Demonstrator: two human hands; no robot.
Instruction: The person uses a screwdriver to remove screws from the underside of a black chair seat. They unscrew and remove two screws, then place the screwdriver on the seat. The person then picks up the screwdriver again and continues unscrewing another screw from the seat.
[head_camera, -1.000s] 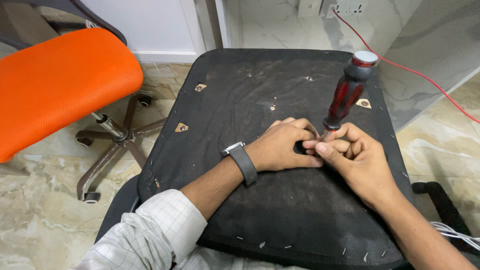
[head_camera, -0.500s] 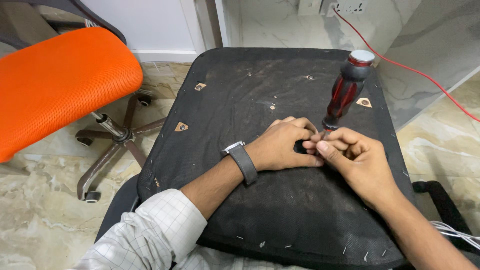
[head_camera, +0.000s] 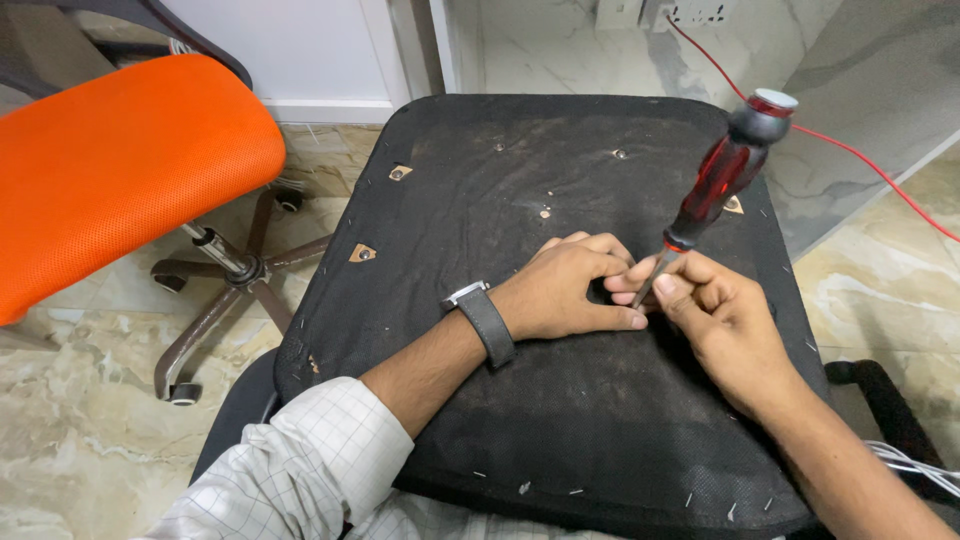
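Two hands meet near the middle of the head view, both mine, on the black fabric underside of an upturned chair seat (head_camera: 560, 420). My left hand (head_camera: 565, 290) lies knuckles up on the fabric with its fingers curled around something small and dark at the fingertips; it is mostly hidden, so I can only guess it is a fitting or a screw. A grey watch (head_camera: 487, 320) sits on that wrist, above a white checked sleeve (head_camera: 300, 470). My right hand (head_camera: 715, 310) is clenched around the metal shaft of a screwdriver (head_camera: 725, 180), thumb and fingers pinching low, just above the tip. The red and black handle tilts up and away to the right, its grey cap highest, and the tip comes down right where my two hands touch. Small metal brackets (head_camera: 362, 253) and scattered staples dot the fabric. To the left, well apart, stands an orange office chair (head_camera: 120, 170) on a star base over the marble floor (head_camera: 80, 400). A red cable (head_camera: 880, 170) runs from the wall socket across the floor behind the screwdriver.
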